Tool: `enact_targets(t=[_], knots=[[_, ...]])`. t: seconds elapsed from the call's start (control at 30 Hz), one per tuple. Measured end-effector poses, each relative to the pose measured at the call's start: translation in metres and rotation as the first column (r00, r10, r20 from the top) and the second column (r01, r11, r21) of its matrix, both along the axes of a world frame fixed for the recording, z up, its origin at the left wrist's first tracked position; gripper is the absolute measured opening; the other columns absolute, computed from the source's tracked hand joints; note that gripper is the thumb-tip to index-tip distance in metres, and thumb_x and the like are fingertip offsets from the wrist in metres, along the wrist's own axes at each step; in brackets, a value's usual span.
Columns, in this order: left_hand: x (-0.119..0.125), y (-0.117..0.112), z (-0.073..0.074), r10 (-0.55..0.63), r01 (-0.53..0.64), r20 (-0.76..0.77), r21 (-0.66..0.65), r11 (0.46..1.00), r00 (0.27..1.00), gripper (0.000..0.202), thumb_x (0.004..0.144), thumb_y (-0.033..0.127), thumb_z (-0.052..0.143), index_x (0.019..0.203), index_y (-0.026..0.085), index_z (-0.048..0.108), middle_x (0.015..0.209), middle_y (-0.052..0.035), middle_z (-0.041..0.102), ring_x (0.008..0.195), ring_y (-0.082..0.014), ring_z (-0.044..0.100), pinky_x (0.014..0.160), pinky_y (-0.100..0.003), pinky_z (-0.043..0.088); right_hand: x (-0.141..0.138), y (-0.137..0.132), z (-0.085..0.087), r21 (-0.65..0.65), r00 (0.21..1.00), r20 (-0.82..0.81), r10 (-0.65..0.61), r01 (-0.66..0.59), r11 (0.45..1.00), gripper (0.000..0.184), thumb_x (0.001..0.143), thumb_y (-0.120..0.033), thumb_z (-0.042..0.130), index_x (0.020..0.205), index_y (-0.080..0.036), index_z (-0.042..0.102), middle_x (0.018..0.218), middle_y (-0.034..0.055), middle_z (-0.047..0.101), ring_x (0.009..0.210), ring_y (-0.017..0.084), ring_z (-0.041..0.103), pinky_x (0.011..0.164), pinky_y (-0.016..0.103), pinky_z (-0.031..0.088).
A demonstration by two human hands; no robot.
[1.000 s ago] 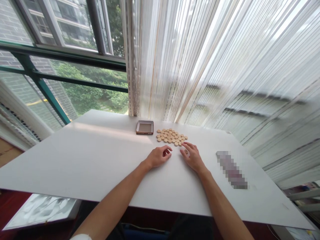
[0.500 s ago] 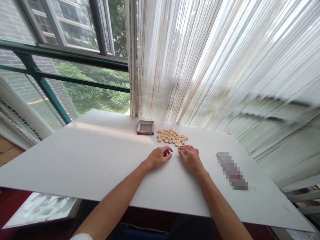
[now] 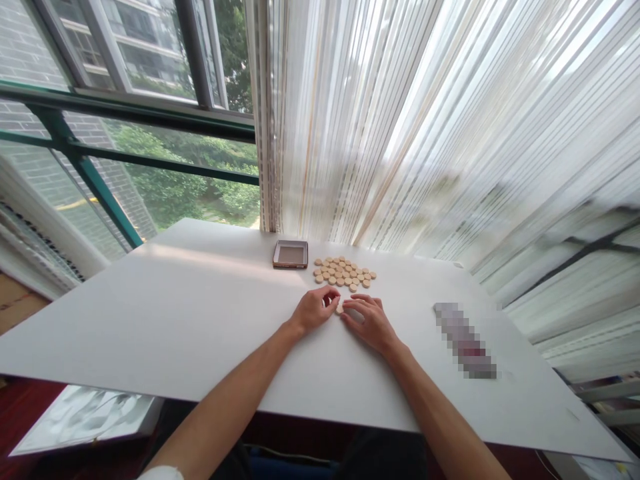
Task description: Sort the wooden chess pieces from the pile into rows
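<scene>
A single round wooden disc is on or just above the white tabletop, between my two hands. My right hand reaches in from the right, its thumb and fingertips at the disc's edge, gripping it. On the other side, my left hand rests with curled fingers, the thumb a little apart from them, its tips close to the disc. Whether it touches the disc is hard to see. Just beyond the hands lies a loose flat group of similar pale wooden discs.
A shallow open box with a dark rim stands left of the discs. A blurred-out rectangular item lies on the right of the white table. String curtains hang along the far edge, beside a window at the left.
My right hand has moved left and slightly nearer to me, bringing one disc away from the group's near edge. My left hand has shifted a little to the left.
</scene>
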State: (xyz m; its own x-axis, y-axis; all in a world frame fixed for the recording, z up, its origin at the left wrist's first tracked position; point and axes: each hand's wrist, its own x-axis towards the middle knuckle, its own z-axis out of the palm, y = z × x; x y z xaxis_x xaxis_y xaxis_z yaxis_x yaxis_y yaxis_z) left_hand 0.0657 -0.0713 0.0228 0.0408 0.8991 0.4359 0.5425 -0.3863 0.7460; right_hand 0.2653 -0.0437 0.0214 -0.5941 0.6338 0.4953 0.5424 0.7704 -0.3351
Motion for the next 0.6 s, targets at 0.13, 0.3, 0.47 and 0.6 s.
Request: enact_targets(t=[0.13, 0.3, 0.47, 0.6], knots=[[0.0, -0.001, 0.0, 0.018, -0.018, -0.025, -0.012, 1.0, 1.0, 0.014, 0.088, 0.028, 0.056, 0.091, 0.021, 0.067, 0.076, 0.0002, 0.07, 0.066, -0.0134, 0.063, 0.065, -0.024, 0.049, -0.005, -0.004, 0.0, -0.007, 1.0, -0.009, 0.012, -0.012, 1.0, 0.023, 0.085, -0.036, 0.069, 0.106, -0.028, 0.069, 0.107, 0.0064, 0.073, 0.112, 0.027, 0.06, 0.095, 0.042, 0.04], [-0.001, 0.002, -0.002, 0.187, -0.188, -0.033, -0.029, 0.982, 0.982, 0.014, 0.09, 0.031, 0.055, 0.093, 0.022, 0.066, 0.073, -0.0002, 0.071, 0.065, -0.0148, 0.066, 0.067, -0.024, 0.05, -0.013, -0.009, 0.004, -0.025, 0.999, -0.003, 0.042, -0.042, 0.999, 0.018, 0.088, -0.035, 0.065, 0.104, -0.028, 0.07, 0.105, 0.0053, 0.074, 0.104, 0.025, 0.061, 0.091, 0.04, 0.041], [-0.002, 0.004, -0.004, 0.239, -0.241, -0.033, -0.05, 0.969, 0.97, 0.015, 0.089, 0.033, 0.056, 0.095, 0.023, 0.065, 0.072, -0.0002, 0.072, 0.065, -0.0155, 0.067, 0.068, -0.025, 0.05, -0.015, -0.011, 0.004, -0.069, 0.996, 0.023, 0.09, -0.088, 0.994, 0.016, 0.091, -0.032, 0.061, 0.104, -0.03, 0.071, 0.101, 0.0032, 0.075, 0.096, 0.024, 0.062, 0.086, 0.039, 0.044], [-0.002, 0.003, -0.003, 0.22, -0.221, -0.031, -0.052, 0.974, 0.975, 0.015, 0.089, 0.033, 0.056, 0.095, 0.023, 0.066, 0.07, 0.0006, 0.072, 0.064, -0.0154, 0.067, 0.068, -0.024, 0.049, -0.013, -0.011, 0.003, -0.123, 0.993, -0.077, 0.087, -0.096, 0.988, 0.018, 0.092, -0.033, 0.058, 0.103, -0.028, 0.071, 0.098, 0.0058, 0.073, 0.092, 0.024, 0.063, 0.086, 0.04, 0.048]])
